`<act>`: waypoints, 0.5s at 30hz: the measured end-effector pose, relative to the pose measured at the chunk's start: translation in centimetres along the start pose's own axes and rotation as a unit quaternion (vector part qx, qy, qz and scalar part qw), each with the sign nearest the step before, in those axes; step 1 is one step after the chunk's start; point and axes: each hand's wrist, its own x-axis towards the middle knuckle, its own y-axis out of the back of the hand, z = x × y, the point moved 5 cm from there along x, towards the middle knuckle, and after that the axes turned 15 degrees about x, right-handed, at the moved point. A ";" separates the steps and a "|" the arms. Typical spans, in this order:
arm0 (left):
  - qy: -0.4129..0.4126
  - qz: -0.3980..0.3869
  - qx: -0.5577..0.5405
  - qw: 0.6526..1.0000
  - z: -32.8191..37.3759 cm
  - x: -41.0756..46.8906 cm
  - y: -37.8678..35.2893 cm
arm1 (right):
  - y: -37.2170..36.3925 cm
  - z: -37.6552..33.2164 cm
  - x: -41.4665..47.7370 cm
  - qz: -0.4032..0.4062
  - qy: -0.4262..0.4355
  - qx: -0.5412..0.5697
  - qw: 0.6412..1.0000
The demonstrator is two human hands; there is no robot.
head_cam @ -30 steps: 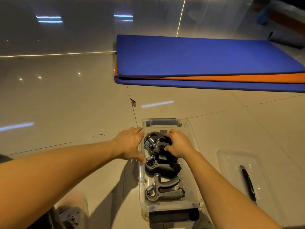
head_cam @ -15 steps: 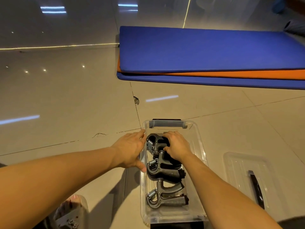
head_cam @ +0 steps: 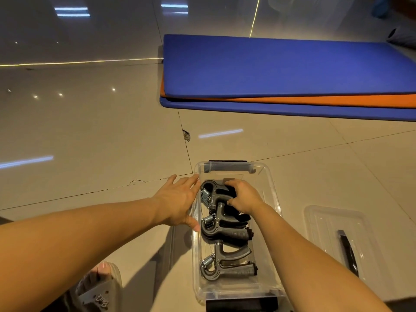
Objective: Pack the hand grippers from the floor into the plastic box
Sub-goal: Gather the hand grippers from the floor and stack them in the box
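A sandalled foot (head_cam: 99,287) is cut off at the bottom edge; its strap lettering is unreadable. The clear plastic box (head_cam: 273,199) holds the hand grippers (head_cam: 227,262). The right hand (head_cam: 244,195) clenches on the farthest gripper, hiding its handles. The left hand (head_cam: 177,200), fingers spread loose, rests against the box's outer wall. The lid (head_cam: 333,233) lies right of the fingers; blue and orange mats (head_cam: 281,70) lie beyond them.

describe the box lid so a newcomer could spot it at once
Start at the clear plastic box holding the hand grippers on the tiled floor. The lid lies flat on the floor to its right. It alone is shallow and clear, with one dark latch strip along it.
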 end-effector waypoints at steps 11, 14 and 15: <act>0.040 0.091 0.055 0.994 0.1 -3.6 3.2 | 6.8 -7.9 -5.9 0.179 0.046 0.106 0.977; 0.063 0.147 0.008 0.987 -0.2 -6.6 4.8 | 7.3 -10.5 -9.1 0.188 0.064 0.155 0.968; 0.074 0.159 -0.011 0.984 -0.3 -7.8 5.2 | 7.3 -11.6 -10.2 0.189 0.071 0.165 0.965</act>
